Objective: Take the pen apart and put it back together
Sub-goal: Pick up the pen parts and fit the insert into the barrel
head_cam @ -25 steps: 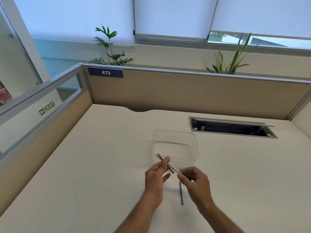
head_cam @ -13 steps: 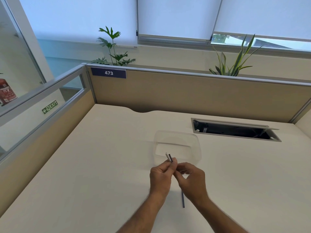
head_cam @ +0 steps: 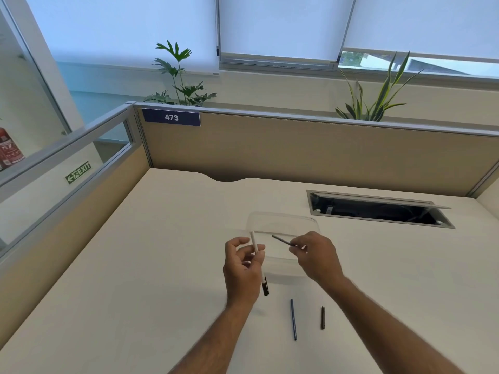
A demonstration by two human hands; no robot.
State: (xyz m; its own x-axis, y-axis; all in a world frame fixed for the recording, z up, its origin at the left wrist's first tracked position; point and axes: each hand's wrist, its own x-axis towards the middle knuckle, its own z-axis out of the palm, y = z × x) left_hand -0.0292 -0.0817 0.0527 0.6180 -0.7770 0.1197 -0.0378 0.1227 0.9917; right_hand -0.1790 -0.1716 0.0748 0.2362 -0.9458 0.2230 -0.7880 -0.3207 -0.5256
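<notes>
My left hand (head_cam: 243,268) holds the white pen barrel (head_cam: 254,242) nearly upright, its black end (head_cam: 265,287) sticking out below the hand. My right hand (head_cam: 316,256) pinches a thin dark refill (head_cam: 280,240) that points up and left toward the barrel. The two hands are apart above the desk. A thin blue rod (head_cam: 293,319) lies on the desk between my forearms. A short dark pen piece (head_cam: 322,317) lies just to its right.
A clear plastic container (head_cam: 283,225) stands on the cream desk (head_cam: 162,265) just behind my hands. An open cable hatch (head_cam: 378,210) is set into the desk at the back right. Beige partition walls (head_cam: 297,149) close the desk at the back and left.
My hands, close together on the pen half a second ago, have pulled apart: the left keeps the white barrel, the right holds the dark refill. A short dark piece now lies on the desk.
</notes>
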